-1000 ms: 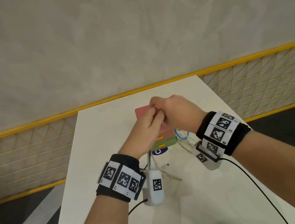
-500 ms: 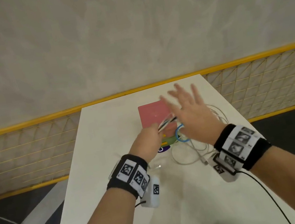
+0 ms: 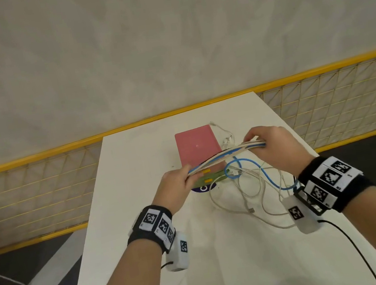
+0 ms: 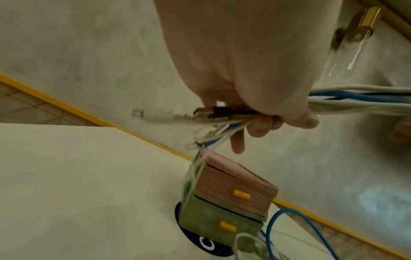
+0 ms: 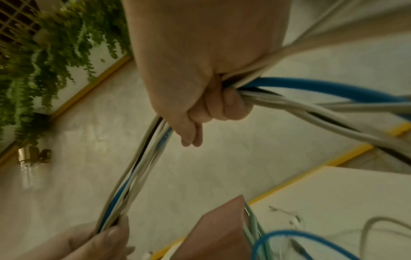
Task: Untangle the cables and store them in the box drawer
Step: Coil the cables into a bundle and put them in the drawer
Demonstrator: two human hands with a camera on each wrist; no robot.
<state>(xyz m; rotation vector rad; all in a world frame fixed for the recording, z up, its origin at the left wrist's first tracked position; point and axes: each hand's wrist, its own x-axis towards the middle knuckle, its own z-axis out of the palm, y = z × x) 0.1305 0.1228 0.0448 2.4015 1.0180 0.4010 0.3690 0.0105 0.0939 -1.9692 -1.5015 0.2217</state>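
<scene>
Here, left hand (image 3: 175, 184) and right hand (image 3: 274, 146) each clamped on smooth cable bundle (image 3: 226, 154), above blocky drawer box (image 3: 197, 145).

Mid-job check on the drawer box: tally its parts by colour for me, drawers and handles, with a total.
pink drawer: 1
green drawer: 1
yellow handles: 2, one on each drawer front
Total: 4 parts
</scene>
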